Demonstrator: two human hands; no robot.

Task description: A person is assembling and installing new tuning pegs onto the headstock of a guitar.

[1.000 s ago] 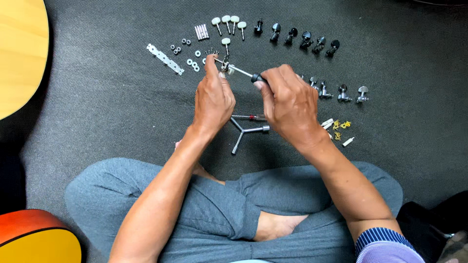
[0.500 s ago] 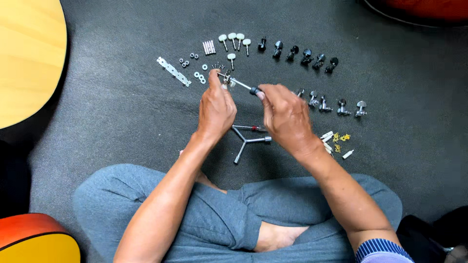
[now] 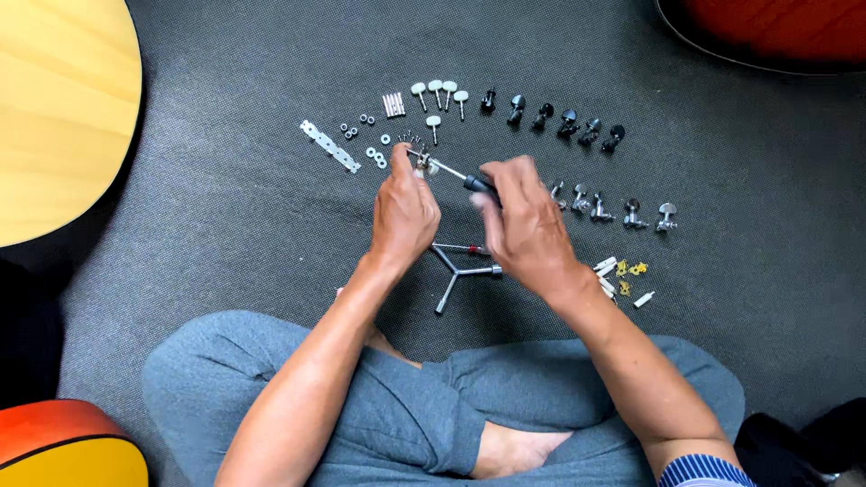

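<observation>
hands working mid-mat (image 3: 225, 225), hemmed by rows of black tuners (image 3: 550, 115) beyond and a three-armed wrench (image 3: 456, 271) beneath. left hand (image 3: 403, 212) pinching a small tuner part (image 3: 424, 162); right hand (image 3: 526, 225) closing around a small screwdriver (image 3: 456, 174), tip touching that part.

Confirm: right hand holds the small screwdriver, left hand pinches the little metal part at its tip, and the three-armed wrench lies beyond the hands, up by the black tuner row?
Not quite. In the head view the three-armed wrench lies under the hands, nearer the crossed legs. The rest holds: right hand, screwdriver, left hand.
</observation>
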